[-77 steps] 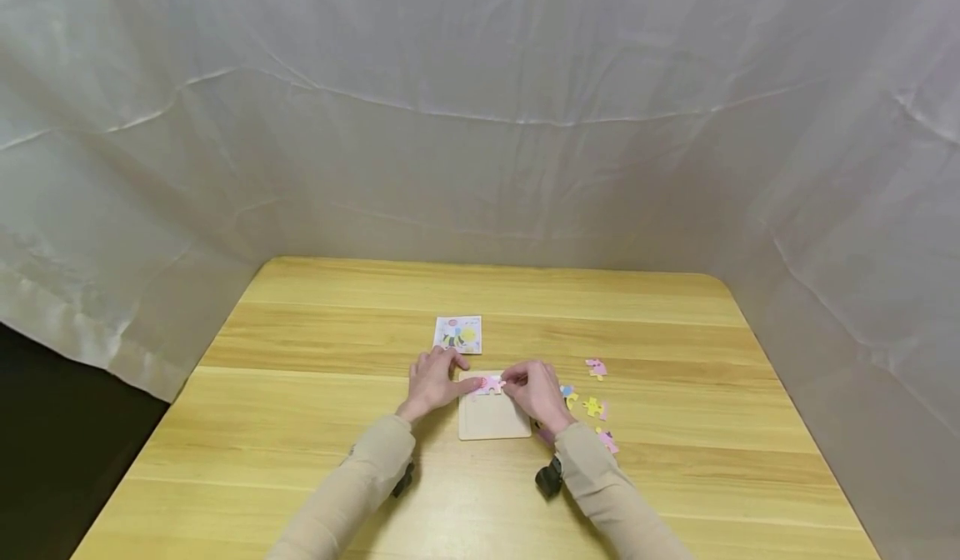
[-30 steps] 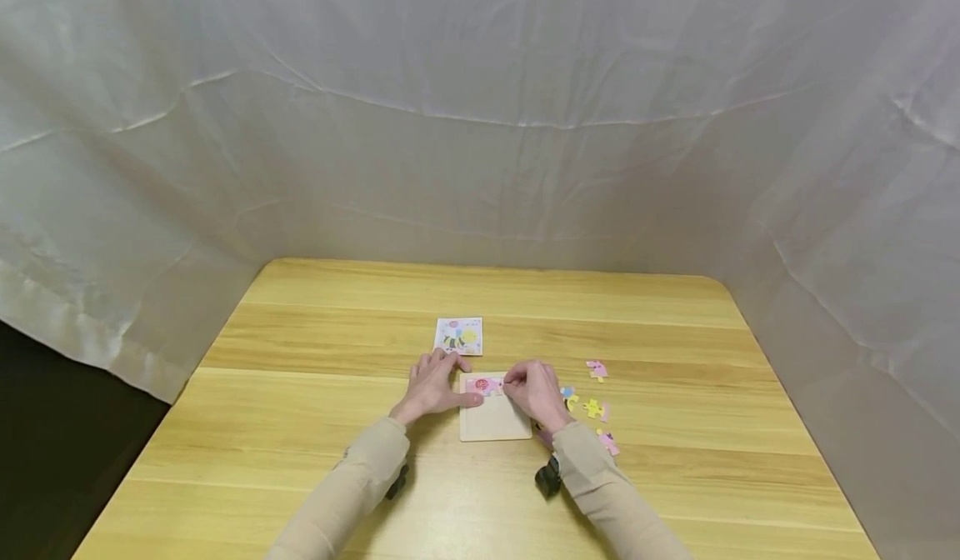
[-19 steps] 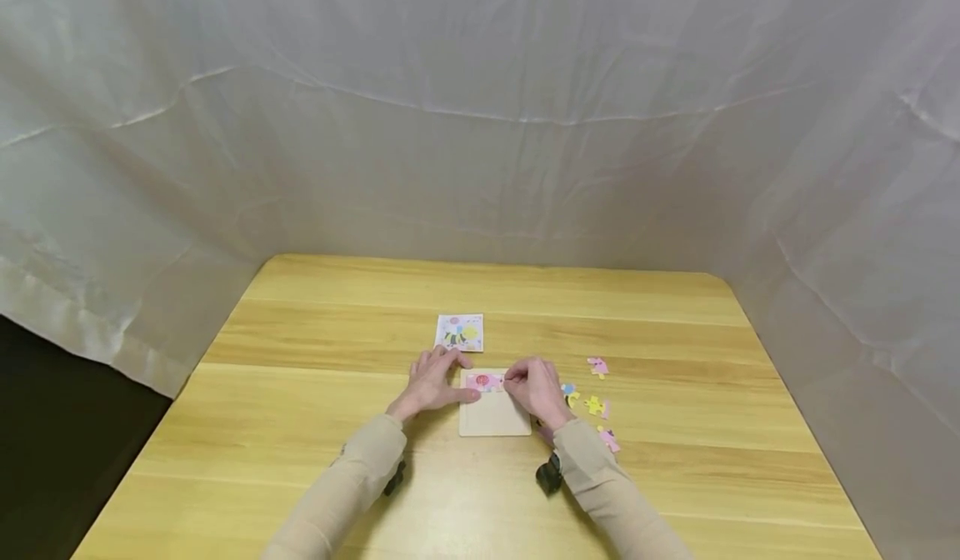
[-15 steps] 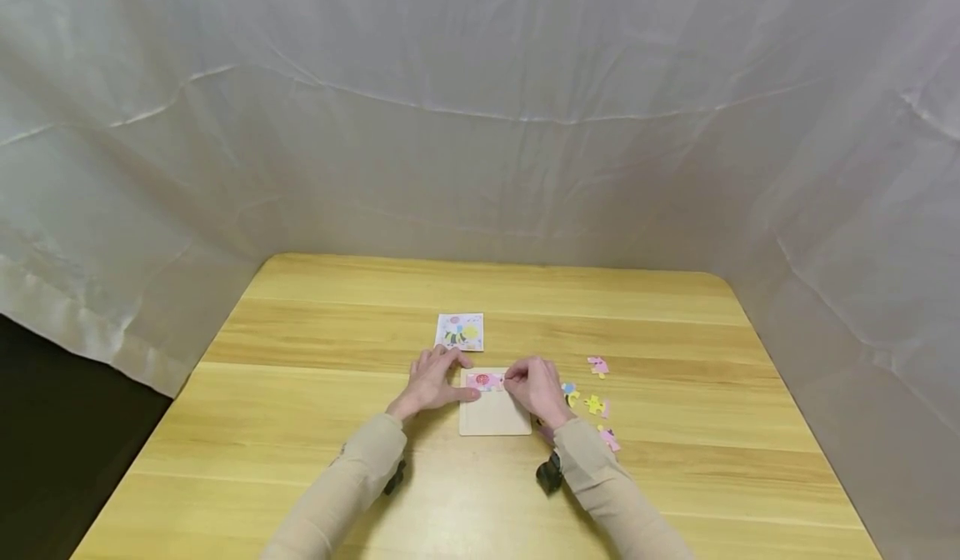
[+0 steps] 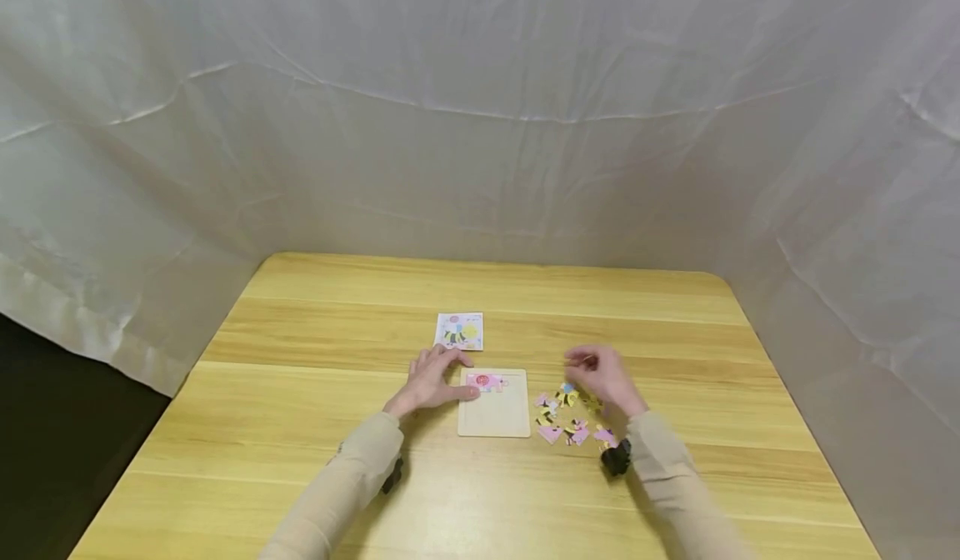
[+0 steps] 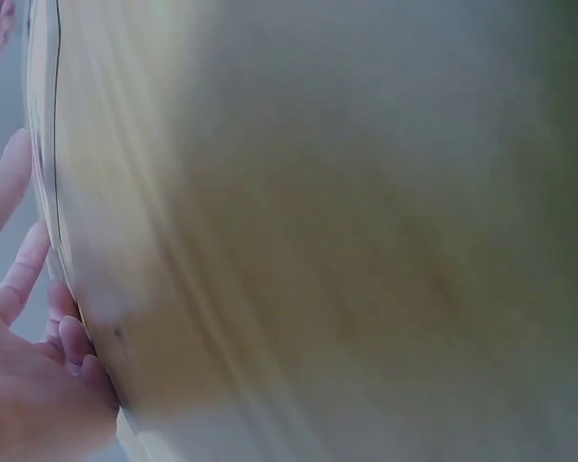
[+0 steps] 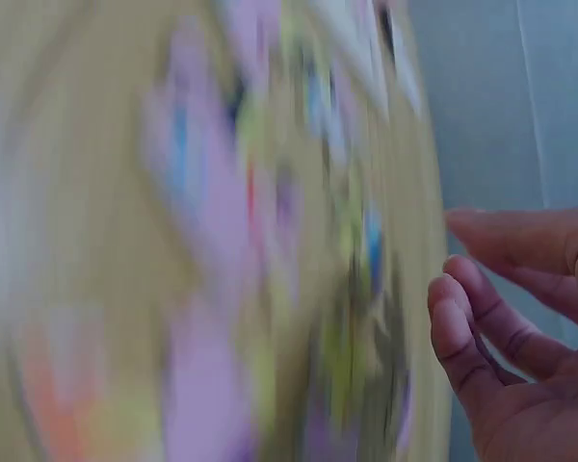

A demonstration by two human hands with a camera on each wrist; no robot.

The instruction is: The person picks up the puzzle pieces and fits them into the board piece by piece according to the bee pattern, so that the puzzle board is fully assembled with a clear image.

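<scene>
Puzzle pieces point(image 5: 566, 418) sharp from head; right-wrist blurred.

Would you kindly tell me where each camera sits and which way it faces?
Head: looks forward and down at the table, puzzle board, loose pieces; both sleeves and hands show.
Left wrist: close over blurred tabletop; left hand fingers at the edge.
Right wrist: over blurred coloured pieces; right hand, fingers loosely curled.
Shared: head and right wrist both show the pieces.

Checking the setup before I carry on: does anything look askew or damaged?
Nothing stands out. The puzzle tray lies square on the table, with loose pieces scattered beside it.
</scene>
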